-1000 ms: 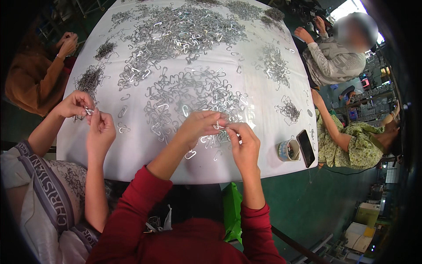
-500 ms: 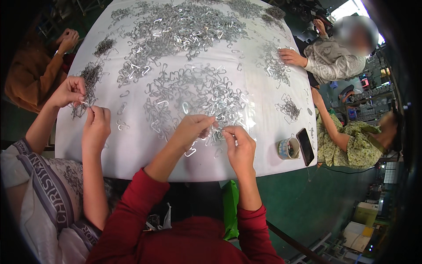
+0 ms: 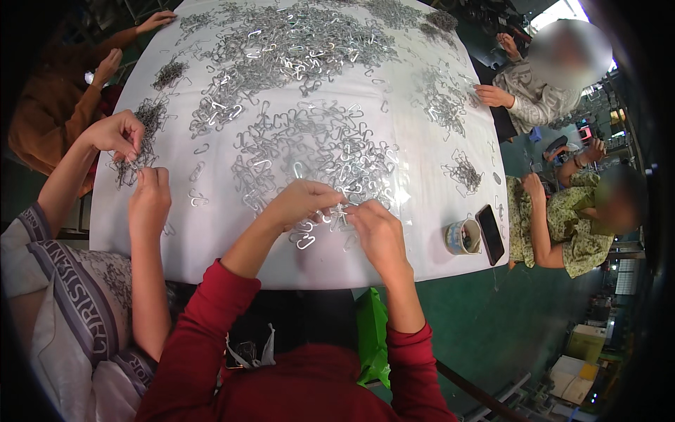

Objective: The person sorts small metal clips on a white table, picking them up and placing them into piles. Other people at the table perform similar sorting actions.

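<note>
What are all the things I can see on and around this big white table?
metal clips: too many to count, silver, heaped over the table
table: one, white
cup: one, patterned, near right edge
phone: one, black, beside the cup
bag: one, green, below the table's near edge
other people: four, seated around the table
left hand: one, bare, red sleeve, on clips
right hand: one, bare, red sleeve, pinching a clip

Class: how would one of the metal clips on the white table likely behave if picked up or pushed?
The clips look like thin bent metal, so probably light and stiff. Lying flat, they should slide, not roll. Their hooked ends likely snag neighbours in the heap.
</note>
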The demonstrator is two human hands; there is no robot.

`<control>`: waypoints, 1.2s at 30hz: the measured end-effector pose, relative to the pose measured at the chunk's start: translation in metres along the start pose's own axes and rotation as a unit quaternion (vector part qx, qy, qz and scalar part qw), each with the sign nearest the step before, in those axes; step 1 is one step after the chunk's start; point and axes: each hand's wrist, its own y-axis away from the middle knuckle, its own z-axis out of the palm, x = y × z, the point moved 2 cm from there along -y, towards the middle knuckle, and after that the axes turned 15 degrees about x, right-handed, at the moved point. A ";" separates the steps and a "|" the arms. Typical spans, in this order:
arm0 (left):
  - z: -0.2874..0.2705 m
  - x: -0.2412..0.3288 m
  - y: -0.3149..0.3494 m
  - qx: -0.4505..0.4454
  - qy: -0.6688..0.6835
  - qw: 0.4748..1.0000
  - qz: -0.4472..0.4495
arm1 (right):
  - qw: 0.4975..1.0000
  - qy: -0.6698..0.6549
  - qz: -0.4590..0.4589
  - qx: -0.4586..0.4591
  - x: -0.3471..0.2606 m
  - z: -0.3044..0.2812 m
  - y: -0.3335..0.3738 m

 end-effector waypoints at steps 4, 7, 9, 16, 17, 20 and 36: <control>-0.003 -0.005 -0.007 -0.027 -0.021 0.999 0.006 | 1.000 0.013 -0.009 -0.007 0.000 -0.002 0.001; 0.002 -0.012 -0.007 0.010 0.013 1.000 -0.022 | 0.999 0.031 -0.021 -0.001 -0.004 -0.002 0.006; 0.012 -0.014 -0.002 0.046 0.019 0.999 0.022 | 0.999 0.039 0.006 0.019 -0.003 -0.004 0.007; 0.016 -0.003 0.010 0.027 -0.115 0.989 0.090 | 0.999 0.050 -0.010 0.002 -0.002 -0.010 0.013; 0.016 -0.001 0.009 0.024 -0.103 0.990 0.093 | 0.999 0.036 0.020 0.001 -0.001 -0.010 0.013; 0.021 -0.001 0.007 0.059 -0.043 0.994 0.078 | 0.997 0.038 0.039 0.047 -0.004 -0.007 0.013; 0.024 -0.003 -0.002 0.038 -0.028 0.998 0.046 | 0.992 0.028 0.102 0.064 0.005 -0.008 0.012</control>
